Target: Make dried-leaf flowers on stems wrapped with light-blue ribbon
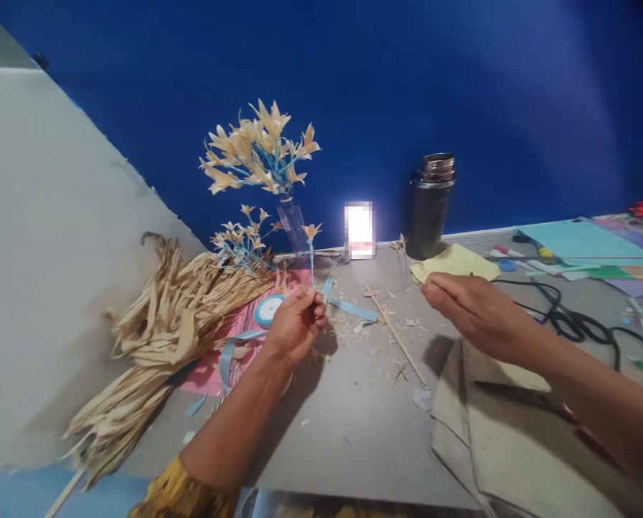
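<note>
A single cream flower (pixel 311 232), which looks made of dried husk, stands upright on a stem wrapped in light blue. My left hand (pixel 298 324) is closed in a pinch round the lower end of that stem. By its fingertips, a light blue ribbon (pixel 354 309) runs across the table to the right. My right hand (pixel 472 306) hovers above the table near a yellow paper, its fingers stretched out and side by side, with nothing seen in it. Its thumb is hidden. Between the hands lies a thin wooden stick (pixel 400 342) among scraps.
Dried husks (pixel 165 316) heap on the left, beside a blue ribbon spool (pixel 269 311). Behind, a clear bottle (pixel 293 226) holds a husk-flower bouquet (pixel 262 151). A dark flask (pixel 432 208), a black cable (pixel 580 324) and coloured papers (pixel 585 241) are to the right.
</note>
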`<state>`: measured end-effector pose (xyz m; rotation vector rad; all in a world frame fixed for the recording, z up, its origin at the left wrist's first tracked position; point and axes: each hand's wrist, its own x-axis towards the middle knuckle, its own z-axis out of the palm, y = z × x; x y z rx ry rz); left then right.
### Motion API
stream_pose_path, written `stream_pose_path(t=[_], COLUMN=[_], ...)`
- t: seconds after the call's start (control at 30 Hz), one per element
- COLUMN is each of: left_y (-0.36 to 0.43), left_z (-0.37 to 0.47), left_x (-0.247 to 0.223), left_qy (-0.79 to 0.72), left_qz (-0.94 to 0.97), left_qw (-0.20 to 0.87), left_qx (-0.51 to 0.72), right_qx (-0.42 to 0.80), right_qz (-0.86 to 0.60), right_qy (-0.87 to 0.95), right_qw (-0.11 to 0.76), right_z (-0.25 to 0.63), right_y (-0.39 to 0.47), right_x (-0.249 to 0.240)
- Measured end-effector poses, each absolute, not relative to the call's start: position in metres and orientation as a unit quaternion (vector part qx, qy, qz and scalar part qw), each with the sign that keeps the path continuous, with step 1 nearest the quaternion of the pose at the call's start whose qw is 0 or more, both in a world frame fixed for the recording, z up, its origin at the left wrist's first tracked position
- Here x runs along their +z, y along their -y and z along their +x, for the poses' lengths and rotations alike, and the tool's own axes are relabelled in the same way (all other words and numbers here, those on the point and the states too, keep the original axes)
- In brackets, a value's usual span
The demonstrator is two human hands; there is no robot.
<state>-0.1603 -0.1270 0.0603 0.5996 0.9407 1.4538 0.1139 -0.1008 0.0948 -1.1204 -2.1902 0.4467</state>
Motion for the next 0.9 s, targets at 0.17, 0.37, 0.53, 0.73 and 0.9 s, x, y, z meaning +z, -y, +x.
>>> stream_pose_path(t=[0.17, 0.37, 0.53, 0.73, 0.9], left_y=[0.127, 0.126, 0.13, 0.132, 0.135], left_z=[-0.159, -0.155, -0.147, -0.144, -0.132], left_x=[0.051, 0.034, 0.021, 0.021, 0.04], left_qy=[-0.4, -0.408, -0.441, -0.454, -0.41], left_qz=[0.275, 0.265, 0.256, 0.238, 0.195], left_qw=[0.61, 0.615, 0.613, 0.613, 0.677], left_qx=[0.627, 0.621, 0.603, 0.601, 0.579], right_qx=[0.171, 0.054, 0.011, 0.007, -0.101], right_qz=[-0.425, -0.392, -0.405, -0.403, -0.356], right_qy=[0.842, 0.912, 0.912, 0.9, 0.88], right_qw=[0.285, 0.112, 0.068, 0.166, 0.297], right_z=[0.081, 0.048, 0.031, 0.034, 0.041], right_y=[0.087, 0.085, 0.082, 0.079, 0.088], right_x=[0.071, 0.035, 0.022, 0.016, 0.021])
